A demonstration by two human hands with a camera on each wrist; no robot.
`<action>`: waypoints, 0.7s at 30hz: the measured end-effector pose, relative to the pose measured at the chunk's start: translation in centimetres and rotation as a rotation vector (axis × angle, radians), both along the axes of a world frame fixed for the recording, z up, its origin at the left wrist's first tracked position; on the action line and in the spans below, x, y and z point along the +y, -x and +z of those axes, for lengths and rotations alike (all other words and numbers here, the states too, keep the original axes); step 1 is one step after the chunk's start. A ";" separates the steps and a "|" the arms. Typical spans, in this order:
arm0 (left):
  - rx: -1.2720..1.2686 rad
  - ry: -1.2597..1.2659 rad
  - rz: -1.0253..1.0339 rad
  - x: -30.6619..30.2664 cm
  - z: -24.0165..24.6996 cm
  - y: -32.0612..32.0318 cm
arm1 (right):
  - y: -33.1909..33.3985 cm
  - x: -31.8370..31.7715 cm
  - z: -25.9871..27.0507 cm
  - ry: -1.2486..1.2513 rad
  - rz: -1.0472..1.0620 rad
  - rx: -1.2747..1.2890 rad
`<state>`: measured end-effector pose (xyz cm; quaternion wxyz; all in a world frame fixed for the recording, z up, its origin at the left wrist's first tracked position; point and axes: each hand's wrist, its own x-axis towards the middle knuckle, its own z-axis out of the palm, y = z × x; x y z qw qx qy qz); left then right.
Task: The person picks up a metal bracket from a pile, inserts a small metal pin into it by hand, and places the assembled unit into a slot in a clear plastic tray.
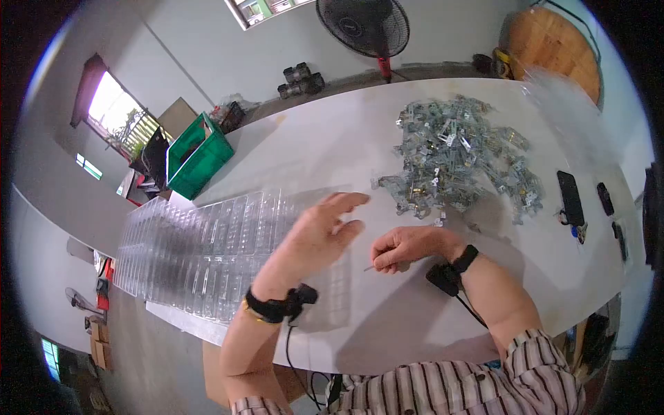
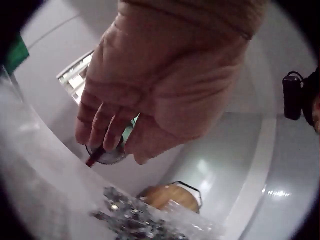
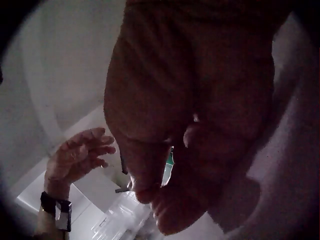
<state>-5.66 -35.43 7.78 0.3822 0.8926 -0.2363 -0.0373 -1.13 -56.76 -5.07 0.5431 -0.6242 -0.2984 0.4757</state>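
My left hand (image 1: 321, 232) is raised over the table, palm down with relaxed, slightly bent fingers, and holds nothing; the left wrist view shows its bare palm (image 2: 165, 75). To its right, my right hand (image 1: 415, 245) pinches a small thin piece (image 1: 369, 268) between thumb and fingers, low over the white table (image 1: 304, 152). In the right wrist view the hand (image 3: 185, 115) is dark, with the tip of the piece (image 3: 121, 190) beside the fingertips. Beyond the right hand lies a heap of small metal and clear parts (image 1: 443, 155). Clear plastic trays (image 1: 207, 249) lie left of my left hand.
A green crate (image 1: 200, 162) stands at the table's far left. On the right lie a black phone (image 1: 570, 197), keys (image 1: 579, 232) and small dark items (image 1: 605, 198). Clear plastic film (image 1: 574, 114) lies at the far right, and a fan (image 1: 363, 28) stands behind the table.
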 end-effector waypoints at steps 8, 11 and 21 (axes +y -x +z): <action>-0.032 -0.064 -0.307 -8.9 -4.1 -5.3 | 1.2 1.4 -2.0 -0.015 0.258 0.159; -0.173 -0.170 -0.425 -10.3 -6.5 -7.4 | 1.9 1.9 -1.8 0.036 0.320 0.214; -0.090 -0.567 -0.330 -15.0 -5.6 -8.5 | 3.1 2.4 -1.2 0.114 0.320 0.111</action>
